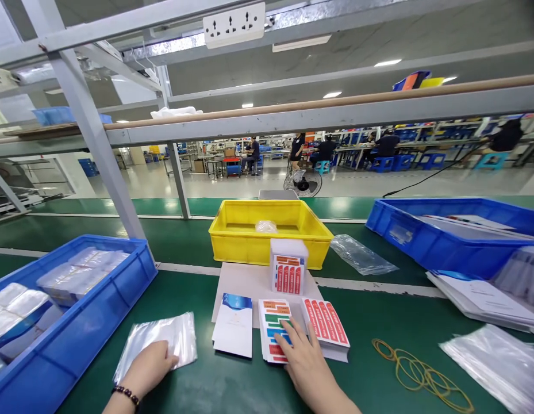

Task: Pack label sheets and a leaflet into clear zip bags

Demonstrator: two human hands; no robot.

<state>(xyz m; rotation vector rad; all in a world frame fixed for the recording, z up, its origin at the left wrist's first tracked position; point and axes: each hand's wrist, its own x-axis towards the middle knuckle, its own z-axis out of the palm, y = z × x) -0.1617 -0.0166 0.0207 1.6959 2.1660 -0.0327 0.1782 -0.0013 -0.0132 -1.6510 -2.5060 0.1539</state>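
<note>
My left hand point(149, 363), with a beaded bracelet at the wrist, is closed at the near edge of a flat stack of clear plastic bags point(176, 336); its fingertips are partly hidden. Fingers spread, my right hand point(303, 356) rests on a stack of cards with coloured blocks point(273, 322). Just right of that hand lies a thicker stack of red-striped cards point(326, 322). White leaflets with a blue top point(233, 328) lie to its left. Behind them, a stack of cards in clear plastic point(288, 267) stands on a sheet of cardboard point(226, 282).
A yellow bin point(241, 250) stands behind the cards. At left is a blue bin point(120, 287) with bagged packs; another blue bin point(404, 241) holds papers at right. Rubber bands point(415, 371), plastic bags point(495, 362) and booklets point(486, 299) lie right. A metal post point(98, 138) rises at left.
</note>
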